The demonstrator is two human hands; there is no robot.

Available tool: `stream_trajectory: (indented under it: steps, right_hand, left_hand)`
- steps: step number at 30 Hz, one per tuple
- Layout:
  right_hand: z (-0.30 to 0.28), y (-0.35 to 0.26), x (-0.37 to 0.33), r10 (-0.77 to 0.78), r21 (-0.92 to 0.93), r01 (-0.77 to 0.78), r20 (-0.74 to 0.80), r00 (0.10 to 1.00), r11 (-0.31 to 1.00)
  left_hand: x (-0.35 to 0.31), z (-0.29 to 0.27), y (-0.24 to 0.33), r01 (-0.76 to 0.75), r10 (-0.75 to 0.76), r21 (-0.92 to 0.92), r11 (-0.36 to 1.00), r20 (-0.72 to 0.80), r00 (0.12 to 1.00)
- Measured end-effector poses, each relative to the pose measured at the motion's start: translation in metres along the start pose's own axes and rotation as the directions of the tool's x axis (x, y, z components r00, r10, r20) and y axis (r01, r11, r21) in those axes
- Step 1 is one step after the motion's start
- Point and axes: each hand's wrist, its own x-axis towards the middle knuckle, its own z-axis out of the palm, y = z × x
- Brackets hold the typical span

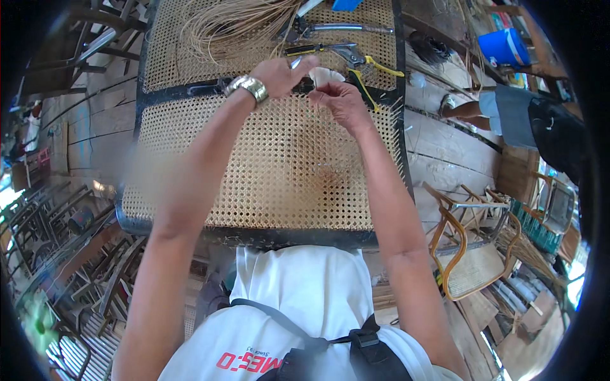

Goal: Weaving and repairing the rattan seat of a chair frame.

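Observation:
Over the black crossbar [166,95] of a piece with woven cane panels [254,162], my two hands are close together. My left hand [277,75], with a metal-banded watch [249,89] at its wrist, is closed; a small silvery piece shows by its fingers, its kind unclear. My right hand [346,105] pinches the near end of a white, fan-shaped piece [327,77], thin like paper or cloth. Just beyond and to the right lie pliers with yellow handles [383,67]. Farther off rest a metal rod-like tool [352,28] and a loose bundle of cane strands [219,35].
Cut cane ends stick out along the panel's right edge. Wooden chair frames [95,267] crowd the left side. A cane-seat chair [476,267] stands at right on the plank floor [451,152]. Beyond it are a person's leg [467,113] and a blue bucket [503,47].

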Motion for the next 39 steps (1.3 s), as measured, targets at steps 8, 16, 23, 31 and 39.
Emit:
stream_trajectory:
  steps: [8, 16, 23, 31, 39]
  right_hand:
    - [-0.006, 0.009, -0.013, 0.081, -0.053, -0.096, -0.238, 0.968, 0.994]
    - [-0.008, -0.014, -0.031, 0.1, -0.532, -0.242, -0.282, 0.954, 0.811]
    - [-0.001, -0.003, -0.035, -0.215, -0.659, -0.063, -0.331, 0.919, 0.749]
    - [-0.002, -0.012, -0.031, 0.062, -0.596, -0.213, -0.263, 0.963, 0.774]
    - [0.009, 0.001, -0.021, 0.083, -0.634, -0.234, -0.259, 0.962, 0.737]
  left_hand:
    - [0.005, 0.019, -0.026, -0.295, 0.199, 0.469, 0.832, 0.243, 0.949]
    - [-0.016, 0.024, 0.025, -0.275, 0.144, 0.725, 0.631, 0.239, 0.96]
    - [-0.014, 0.028, 0.053, -0.375, 0.218, 0.814, 0.444, 0.308, 0.926]
    - [-0.022, 0.047, 0.012, -0.281, 0.209, 0.647, 0.709, 0.187, 0.96]
    - [-0.015, 0.045, 0.008, -0.256, 0.131, 0.641, 0.723, 0.236, 0.963]
